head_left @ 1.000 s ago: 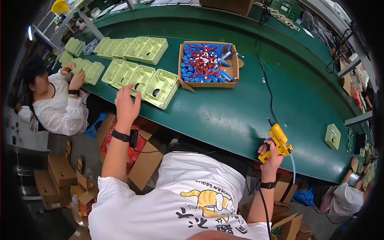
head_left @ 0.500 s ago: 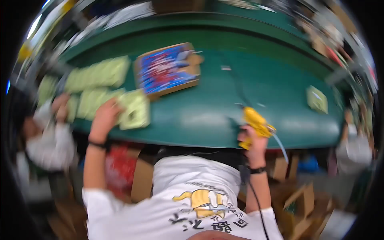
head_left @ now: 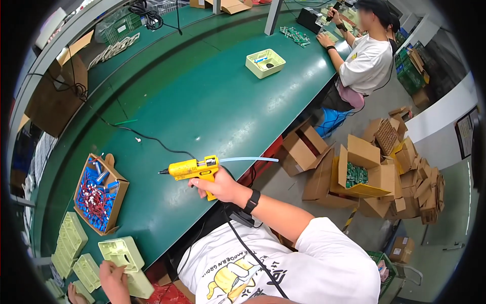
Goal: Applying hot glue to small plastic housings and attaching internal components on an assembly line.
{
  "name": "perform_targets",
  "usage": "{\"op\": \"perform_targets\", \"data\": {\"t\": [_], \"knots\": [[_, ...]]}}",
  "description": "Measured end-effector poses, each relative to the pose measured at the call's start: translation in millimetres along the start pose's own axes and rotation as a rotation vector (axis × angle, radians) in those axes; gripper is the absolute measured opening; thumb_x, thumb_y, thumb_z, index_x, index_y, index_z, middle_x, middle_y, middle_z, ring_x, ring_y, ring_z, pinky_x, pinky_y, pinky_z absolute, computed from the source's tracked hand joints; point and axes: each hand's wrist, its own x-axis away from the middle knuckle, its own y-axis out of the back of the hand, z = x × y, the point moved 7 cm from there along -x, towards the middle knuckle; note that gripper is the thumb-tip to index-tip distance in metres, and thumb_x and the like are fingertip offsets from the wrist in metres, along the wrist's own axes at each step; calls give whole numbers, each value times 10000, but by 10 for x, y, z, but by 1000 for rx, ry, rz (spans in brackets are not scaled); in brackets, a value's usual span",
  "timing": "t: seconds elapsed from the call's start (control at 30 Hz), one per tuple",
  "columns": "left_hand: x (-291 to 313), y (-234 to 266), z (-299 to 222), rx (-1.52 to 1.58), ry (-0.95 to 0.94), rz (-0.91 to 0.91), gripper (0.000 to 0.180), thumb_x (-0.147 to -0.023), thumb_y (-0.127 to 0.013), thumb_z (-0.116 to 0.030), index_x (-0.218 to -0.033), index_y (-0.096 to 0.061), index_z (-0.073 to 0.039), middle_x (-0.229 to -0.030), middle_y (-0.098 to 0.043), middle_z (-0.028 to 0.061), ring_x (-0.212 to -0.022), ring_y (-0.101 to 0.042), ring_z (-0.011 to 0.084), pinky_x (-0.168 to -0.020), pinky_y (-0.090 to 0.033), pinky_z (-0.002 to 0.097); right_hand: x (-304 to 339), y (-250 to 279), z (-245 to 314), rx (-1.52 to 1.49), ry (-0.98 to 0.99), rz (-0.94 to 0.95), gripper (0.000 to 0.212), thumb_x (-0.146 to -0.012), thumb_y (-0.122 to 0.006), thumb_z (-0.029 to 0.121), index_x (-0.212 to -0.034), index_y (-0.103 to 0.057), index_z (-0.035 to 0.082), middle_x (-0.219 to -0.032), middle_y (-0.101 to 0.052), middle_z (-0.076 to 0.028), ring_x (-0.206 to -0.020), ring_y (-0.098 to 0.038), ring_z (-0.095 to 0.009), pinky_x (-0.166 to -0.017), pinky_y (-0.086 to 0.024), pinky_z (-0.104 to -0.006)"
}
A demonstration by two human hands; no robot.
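Observation:
My right hand [head_left: 220, 186] is wrapped round the handle of a yellow hot glue gun [head_left: 190, 168]. Its nozzle points left over the green table, and a pale blue glue stick [head_left: 250, 159] sticks out of its back. At the lower left, the fingers of my left hand [head_left: 114, 280] are closed on the edge of a pale green plastic case [head_left: 119, 249], which has a small black part inside. Another pale green piece [head_left: 139, 285] lies against that case, beside my hand. Part of my left hand's grip is hidden.
A cardboard box [head_left: 121, 200] of blue cylindrical cells with red wires stands left. More pale green cases [head_left: 68, 243] are lined up near a co-worker's hand [head_left: 76, 295]. One case [head_left: 266, 63] sits farther along the table [head_left: 212, 101]. A person [head_left: 367, 55] works far right; cartons [head_left: 349, 172] fill the floor.
My view has turned to the right, bringing the co-worker and cartons into sight. The glue gun remains in my right hand, and my left hand is still at the pale green case.

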Motion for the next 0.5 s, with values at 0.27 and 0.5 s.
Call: {"op": "perform_targets", "data": {"t": [0.27,0.5], "knots": [[-836,-392,-873,107,-179,-3,187,-775,-909,-91,-885,-779,-14,-954,-709,135,-923,-689,391,-798,-525,514,-41,88,-4,-81,14,-26,326,-1132,-744,164,-1425,-699,26,-1156,-788,-71,-757,-716,-135,-718,-621,-337],[-1258,-659,-1254,138,-229,-49,274,-763,-975,-141,-859,-758,-4,-884,-694,137,-884,-690,402,-798,-532,512,-23,9,-30,-195,48,-26,312,-1135,-746,216,-1382,-700,30,-1134,-774,-68,-732,-704,-132,-681,-603,-314]]}}
